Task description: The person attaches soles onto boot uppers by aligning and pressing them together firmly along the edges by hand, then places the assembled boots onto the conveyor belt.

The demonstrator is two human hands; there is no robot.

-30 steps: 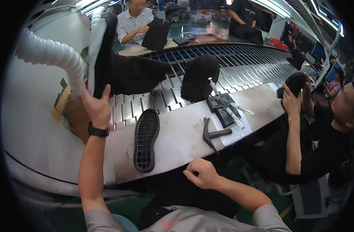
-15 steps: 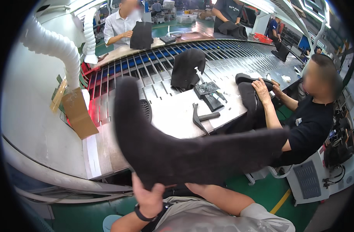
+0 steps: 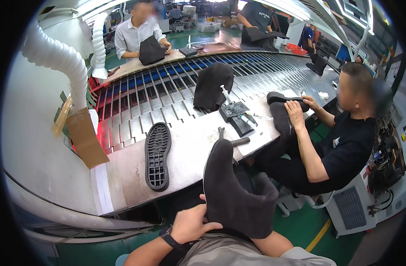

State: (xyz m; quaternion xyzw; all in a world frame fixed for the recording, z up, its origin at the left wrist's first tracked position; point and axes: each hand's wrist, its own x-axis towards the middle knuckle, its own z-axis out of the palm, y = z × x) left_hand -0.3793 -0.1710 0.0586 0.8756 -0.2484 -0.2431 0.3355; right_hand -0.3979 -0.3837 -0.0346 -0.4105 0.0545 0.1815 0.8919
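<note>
A dark tall boot is held up over my lap, toe pointing up and away and its soft shaft folded to the right. My left hand is closed around the boot's heel end, with the thumb on the near side. My right forearm runs up behind the boot, which hides my right hand. Left of the boot, a black outsole with a grid-like inner face lies on the worktable. Behind the boot's toe a hammer lies partly covered.
A dark boot shaft, a syringe and black blocks stand beyond the table. A co-worker at right handles another boot. A slatted conveyor runs behind; a cardboard piece and white hose are at left.
The boot has swung right and closer to my body, and its shaft has gone from stretched out to folded. The outsole and table it covered now show. My left hand moved right with it.
</note>
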